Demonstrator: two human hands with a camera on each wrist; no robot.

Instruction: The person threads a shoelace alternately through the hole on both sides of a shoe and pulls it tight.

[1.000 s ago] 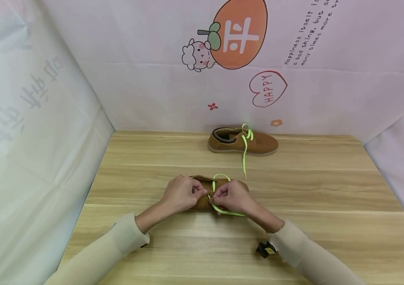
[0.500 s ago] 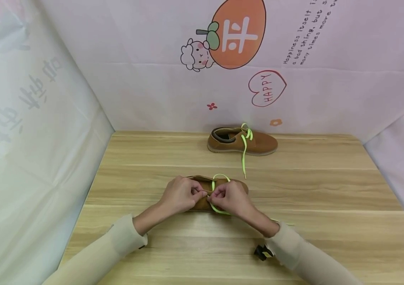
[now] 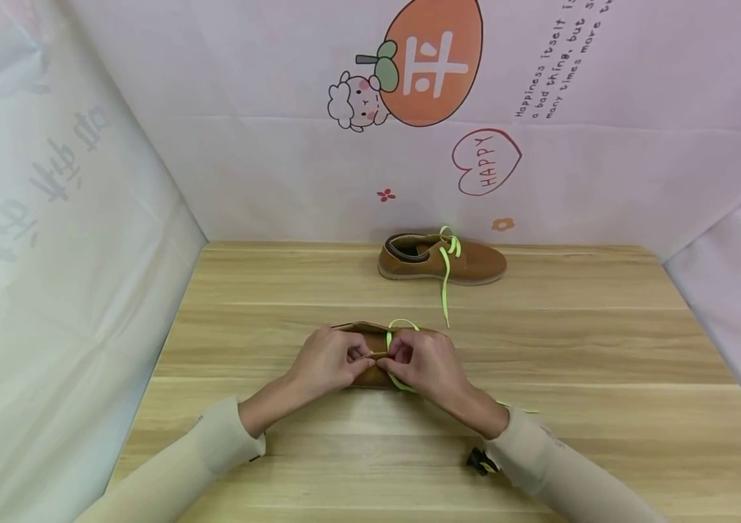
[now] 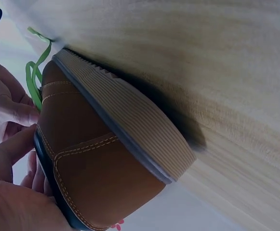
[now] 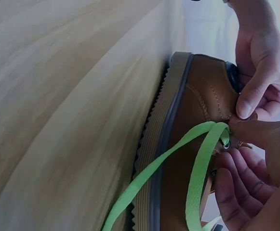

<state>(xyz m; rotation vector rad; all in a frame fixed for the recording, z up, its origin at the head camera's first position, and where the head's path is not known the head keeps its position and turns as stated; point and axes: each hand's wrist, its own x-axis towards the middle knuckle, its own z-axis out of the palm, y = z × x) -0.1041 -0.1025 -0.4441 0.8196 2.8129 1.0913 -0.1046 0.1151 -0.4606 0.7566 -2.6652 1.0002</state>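
A brown shoe (image 3: 365, 378) with a ribbed sole lies lengthwise between both hands, its toe to the right. My left hand (image 3: 329, 357) pinches the near edge of its opening, thumb outside, as the right wrist view shows. Close beside it, my right hand (image 3: 428, 361) pinches the neon-green shoelace (image 5: 201, 168) at a metal eyelet (image 5: 226, 145), its thumb nearly meeting the left thumb. Two strands of lace come together there; the lace's end is hidden by the fingers. In the left wrist view, the shoe's heel (image 4: 106, 178) fills the middle.
A second brown shoe (image 3: 475, 263), laced in green, stands at the back against the printed white cloth (image 3: 279, 167). One of its lace ends trails forward over the wooden table (image 3: 266, 283). A loose lace end (image 3: 521, 408) lies right of my right wrist.
My right hand has shifted slightly left, closer to the left hand's fingertips. The lace's free tail now shows beyond the right wrist. My left hand keeps its pinch on the shoe.
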